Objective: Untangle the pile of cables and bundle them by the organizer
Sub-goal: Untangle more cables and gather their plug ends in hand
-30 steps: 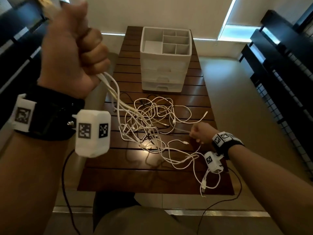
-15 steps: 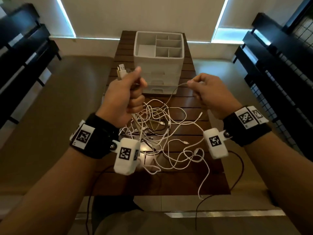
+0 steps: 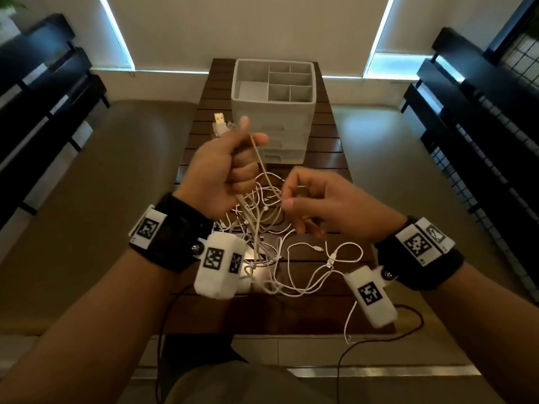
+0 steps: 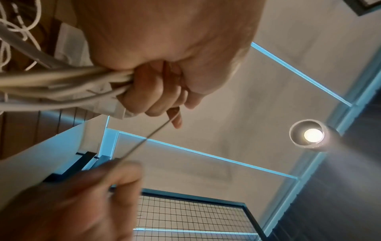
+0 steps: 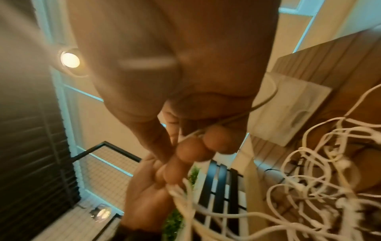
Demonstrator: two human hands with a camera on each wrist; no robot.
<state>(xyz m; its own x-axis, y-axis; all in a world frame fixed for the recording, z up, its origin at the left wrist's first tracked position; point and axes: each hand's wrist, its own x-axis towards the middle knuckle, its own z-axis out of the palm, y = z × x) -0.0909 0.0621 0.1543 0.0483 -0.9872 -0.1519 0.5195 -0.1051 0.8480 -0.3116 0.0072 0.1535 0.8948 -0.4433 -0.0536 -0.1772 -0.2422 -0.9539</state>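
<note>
A tangle of white cables [image 3: 291,258] lies on the dark wooden table [image 3: 291,310]. My left hand [image 3: 230,170] is raised above it in a fist, gripping a bunch of cables [image 4: 62,84]; a USB plug [image 3: 219,121] sticks out above the thumb. My right hand [image 3: 315,199] is close beside it, pinching one thin cable [image 3: 264,167] that runs taut up to the left thumb. The same thin cable [image 4: 148,138] shows in the left wrist view. In the right wrist view my fingertips [image 5: 206,143] hold the cable. A white organizer [image 3: 274,103] with open compartments and drawers stands at the far end.
Black benches [image 3: 472,118] flank the table on both sides, with a wire grid panel [image 3: 522,56] at the far right. One cable end [image 3: 348,330] hangs over the table's near edge. Black wrist-camera leads [image 3: 379,336] dangle below my arms.
My left hand came down from high at the left to just above the pile. My right hand rose off the table with a cable, then moved in close beside the left fist.
</note>
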